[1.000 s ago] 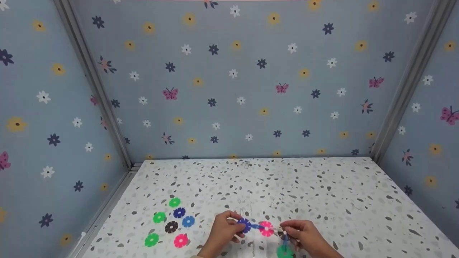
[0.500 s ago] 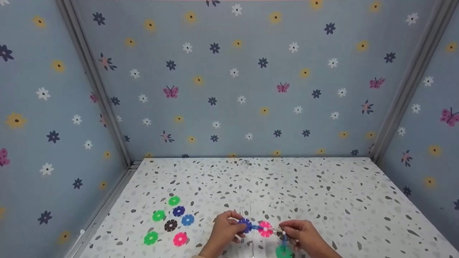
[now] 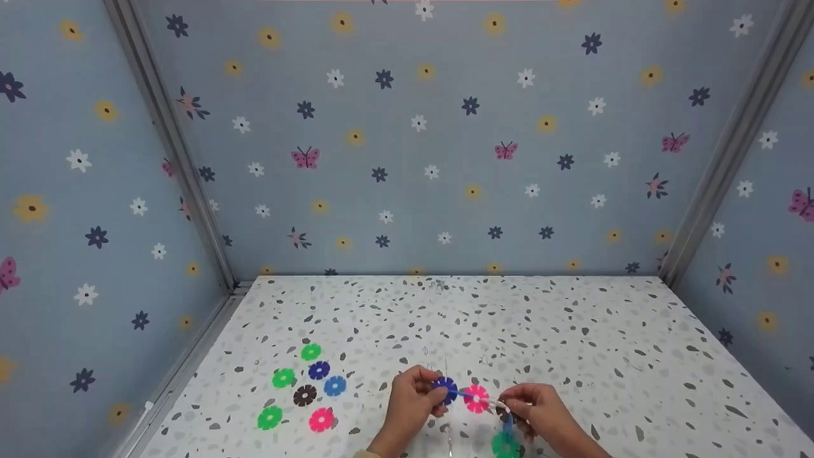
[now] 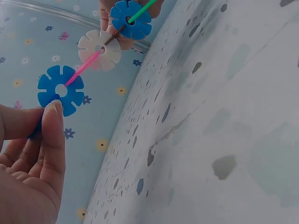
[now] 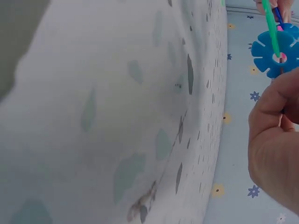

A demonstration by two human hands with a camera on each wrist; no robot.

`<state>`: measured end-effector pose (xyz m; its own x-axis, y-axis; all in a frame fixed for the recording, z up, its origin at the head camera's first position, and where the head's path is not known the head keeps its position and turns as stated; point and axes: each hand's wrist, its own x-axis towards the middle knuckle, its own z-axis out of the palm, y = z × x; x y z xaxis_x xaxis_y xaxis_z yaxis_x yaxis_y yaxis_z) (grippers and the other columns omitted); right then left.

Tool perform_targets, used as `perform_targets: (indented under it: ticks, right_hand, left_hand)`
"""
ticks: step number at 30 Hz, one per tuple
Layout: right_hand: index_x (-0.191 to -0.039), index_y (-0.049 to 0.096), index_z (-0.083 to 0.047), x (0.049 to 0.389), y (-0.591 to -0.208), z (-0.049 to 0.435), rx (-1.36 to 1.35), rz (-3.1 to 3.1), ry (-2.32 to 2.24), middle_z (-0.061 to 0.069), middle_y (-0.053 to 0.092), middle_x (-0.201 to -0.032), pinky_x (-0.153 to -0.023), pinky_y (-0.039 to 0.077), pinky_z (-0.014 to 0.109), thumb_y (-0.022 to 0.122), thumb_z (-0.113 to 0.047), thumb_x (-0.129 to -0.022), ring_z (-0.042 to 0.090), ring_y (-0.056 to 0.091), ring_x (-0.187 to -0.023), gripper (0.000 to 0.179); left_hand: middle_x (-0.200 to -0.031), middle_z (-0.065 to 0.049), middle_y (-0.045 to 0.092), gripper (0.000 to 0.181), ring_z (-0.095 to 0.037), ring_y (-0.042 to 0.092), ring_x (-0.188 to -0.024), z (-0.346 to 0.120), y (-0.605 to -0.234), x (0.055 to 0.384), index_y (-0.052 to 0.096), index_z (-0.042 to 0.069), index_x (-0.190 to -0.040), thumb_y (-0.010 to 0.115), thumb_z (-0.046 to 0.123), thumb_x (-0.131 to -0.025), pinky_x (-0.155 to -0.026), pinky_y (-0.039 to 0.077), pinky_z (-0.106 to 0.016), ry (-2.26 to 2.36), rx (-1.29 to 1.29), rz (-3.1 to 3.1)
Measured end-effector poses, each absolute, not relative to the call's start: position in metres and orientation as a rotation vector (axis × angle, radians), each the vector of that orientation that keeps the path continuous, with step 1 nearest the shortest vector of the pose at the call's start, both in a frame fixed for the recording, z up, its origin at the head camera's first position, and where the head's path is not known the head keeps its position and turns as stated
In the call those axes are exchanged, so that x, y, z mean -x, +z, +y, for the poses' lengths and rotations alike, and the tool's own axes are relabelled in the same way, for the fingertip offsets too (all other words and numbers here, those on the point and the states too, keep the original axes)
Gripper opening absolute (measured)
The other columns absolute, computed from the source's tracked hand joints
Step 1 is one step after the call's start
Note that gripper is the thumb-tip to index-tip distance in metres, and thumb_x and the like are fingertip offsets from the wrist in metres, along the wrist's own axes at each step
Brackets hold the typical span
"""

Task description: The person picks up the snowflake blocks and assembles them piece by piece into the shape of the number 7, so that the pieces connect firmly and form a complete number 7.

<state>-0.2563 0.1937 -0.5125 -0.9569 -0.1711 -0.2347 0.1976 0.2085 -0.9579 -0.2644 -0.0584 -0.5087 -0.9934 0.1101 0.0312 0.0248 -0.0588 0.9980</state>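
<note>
While holding the notched-disc chain (image 3: 477,392) up off the table (image 3: 572,334) between both hands, is pinching the dark-blue end disc (image 3: 451,390) between thumb and fingers of the left hand (image 3: 412,401); is apparently gripping the brown disc (image 3: 501,411) in the curled fingers of the right hand (image 3: 539,412), partly hiding the contact. Is running from 9 o'clock across to 3: dark-blue, blue disc (image 4: 72,95), pink disc (image 3: 473,405), white disc (image 4: 110,58), brown; then is dropping to 6 o'clock through a second blue disc (image 4: 138,23) to a green disc (image 3: 502,450). Seeing seven strung together, so counting six joints as done; not confirming full seating around the brown one. Leaving seven loose discs (image 3: 301,397) unjoined, lying flat and close-set at 9 o'clock from the left hand: three in green, one each in dark-blue, blue, brown and pink. Judging roughly halfway if counting every loose one in. Finding no brand, label or readable writing anywhere; showing only printed flowers and butterflies on the wall panels (image 3: 445,140).
</note>
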Motion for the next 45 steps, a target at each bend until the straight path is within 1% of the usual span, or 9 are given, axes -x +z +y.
perform_targets:
  ticks: [4, 8, 15, 20, 25, 28, 34, 39, 45]
  right_hand:
    - [-0.106, 0.067, 0.003, 0.255, -0.513, 0.196, -0.012, 2.174, -1.821, 0.003, 0.065, -0.082, -0.051, 0.046, 0.024, 0.059, -0.004, -0.097, 0.011, 0.051, -0.059, 0.013]
    - [-0.112, 0.067, 0.003, 0.256, -0.513, 0.202, 0.099, 2.106, -1.746, 0.003, 0.067, -0.085, -0.052, 0.045, 0.024, 0.059, -0.01, -0.099, 0.01, 0.052, -0.061, 0.02]
    - [-0.118, 0.066, 0.002, 0.261, -0.51, 0.202, 0.191, 2.009, -1.725, 0.003, 0.06, -0.077, -0.049, 0.034, 0.023, 0.056, -0.014, -0.101, 0.011, 0.045, -0.061, 0.025]
    - [-0.118, 0.065, 0.002, 0.261, -0.509, 0.2, 0.108, 1.973, -1.843, 0.005, 0.064, -0.086, -0.051, 0.04, 0.023, 0.058, -0.014, -0.1, 0.01, 0.051, -0.065, 0.025]
    - [-0.125, 0.056, 0.003, 0.26, -0.511, 0.2, 0.056, 1.854, -1.915, 0.007, 0.062, -0.096, -0.057, 0.045, 0.025, 0.06, -0.016, -0.099, 0.013, 0.056, -0.076, 0.032]
    - [-0.119, 0.057, 0.002, 0.258, -0.511, 0.199, 0.051, 1.814, -1.896, 0.007, 0.061, -0.095, -0.057, 0.046, 0.024, 0.063, -0.016, -0.097, 0.014, 0.056, -0.076, 0.03]
    - [-0.101, 0.066, -0.003, 0.256, -0.512, 0.199, 0.122, 1.897, -1.743, 0.002, 0.063, -0.079, -0.054, 0.044, 0.021, 0.067, -0.015, -0.092, 0.01, 0.055, -0.067, 0.015]
    - [-0.094, 0.069, -0.004, 0.254, -0.512, 0.197, 0.123, 1.986, -1.641, 0.002, 0.066, -0.079, -0.057, 0.046, 0.022, 0.072, -0.015, -0.09, 0.01, 0.057, -0.066, 0.012]
    - [-0.091, 0.064, -0.005, 0.25, -0.512, 0.195, 0.102, 1.976, -1.64, 0.005, 0.065, -0.081, -0.059, 0.046, 0.023, 0.065, -0.004, -0.092, 0.012, 0.058, -0.069, 0.002]
  left_hand:
    - [-0.082, -0.015, 0.067, 0.016, -0.014, 0.064, -0.058, -0.058, -0.504, 0.267, 0.063, -0.003, -0.099, 0.068, -0.01, -0.085, -0.056, 0.056, -0.028, 2.212, -0.171, 2.137]
    - [-0.083, -0.01, 0.067, 0.018, -0.015, 0.065, -0.063, -0.059, -0.499, 0.272, 0.066, 0.0, -0.104, 0.069, -0.003, -0.087, -0.06, 0.057, -0.031, 2.143, -0.178, 2.17]
    - [-0.083, -0.009, 0.069, 0.022, -0.017, 0.067, -0.066, -0.067, -0.499, 0.276, 0.065, 0.0, -0.112, 0.068, 0.002, -0.09, -0.058, 0.057, -0.031, 2.091, -0.192, 2.18]
    - [-0.082, -0.008, 0.07, 0.021, -0.017, 0.068, -0.067, -0.07, -0.5, 0.279, 0.062, 0.002, -0.11, 0.068, 0.002, -0.09, -0.054, 0.055, -0.028, 2.088, -0.17, 2.184]
    - [-0.083, -0.008, 0.072, 0.021, -0.016, 0.068, -0.066, -0.071, -0.497, 0.283, 0.062, 0.001, -0.11, 0.068, 0.002, -0.091, -0.054, 0.054, -0.027, 2.164, -0.141, 2.189]
    - [-0.084, -0.009, 0.071, 0.022, -0.016, 0.067, -0.065, -0.071, -0.495, 0.285, 0.061, -0.001, -0.112, 0.068, 0.002, -0.091, -0.054, 0.054, -0.027, 2.211, -0.142, 2.187]
    - [-0.085, -0.009, 0.071, 0.023, -0.016, 0.067, -0.066, -0.069, -0.493, 0.288, 0.061, 0.0, -0.113, 0.068, 0.002, -0.092, -0.054, 0.054, -0.028, 2.233, -0.162, 2.186]
    - [-0.086, -0.009, 0.072, 0.023, -0.017, 0.067, -0.069, -0.069, -0.487, 0.286, 0.062, 0.001, -0.114, 0.068, 0.006, -0.093, -0.054, 0.052, -0.026, 2.187, -0.217, 2.18]
    - [-0.086, -0.007, 0.071, 0.019, -0.018, 0.068, -0.069, -0.079, -0.485, 0.284, 0.063, 0.003, -0.111, 0.066, 0.013, -0.095, -0.051, 0.05, -0.024, 2.047, -0.24, 2.241]
